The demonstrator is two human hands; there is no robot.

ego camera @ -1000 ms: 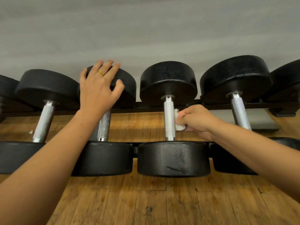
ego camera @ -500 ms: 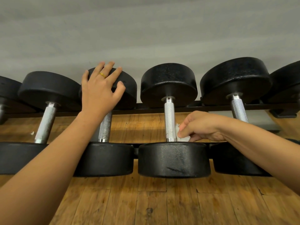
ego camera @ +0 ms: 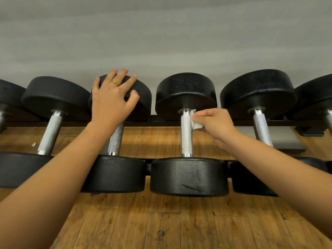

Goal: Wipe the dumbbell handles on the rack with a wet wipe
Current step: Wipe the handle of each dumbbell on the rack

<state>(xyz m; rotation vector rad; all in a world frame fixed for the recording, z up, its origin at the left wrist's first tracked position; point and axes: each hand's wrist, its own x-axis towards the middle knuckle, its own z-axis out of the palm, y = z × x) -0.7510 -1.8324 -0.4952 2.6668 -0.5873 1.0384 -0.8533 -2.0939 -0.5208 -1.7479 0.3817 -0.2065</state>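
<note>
On the rack [ego camera: 165, 123], across its back and front rails, found a row of black dumbbells [ego camera: 188, 177] lying crosswise, rear heads by the back rail, front heads over the front rail. Counted four knurled handles in full view, plus a sliver more at each end of the rack.

Found the left hand [ego camera: 111, 103] spread flat with straight fingers, resting on the rear head of the second dumbbell [ego camera: 142, 103] from the rack's left end and gripping nothing. Found the right hand [ego camera: 215, 126] just beside the middle handle [ego camera: 186, 139], fingers and thumb curled, pinching the wet wipe [ego camera: 196, 124] and pressing it to that handle's right side, close under the collar at the back rail.

Judged the job partly done at most. Could not tell wiped handles from unwiped ones by look alone. Took the middle handle as the one in hand, touched only at its upper end, with the length down to the front rail and the left side yet to be covered. Reckoned the right-hand handle [ego camera: 262, 130] and the cut-off one at the rack's right end likely left to do, though with nothing to confirm the working order.

Noted a gold ring [ego camera: 115, 82] on the left hand and a white scrap [ego camera: 33, 144] on the floor [ego camera: 161, 221] below the rack's left end.
</note>
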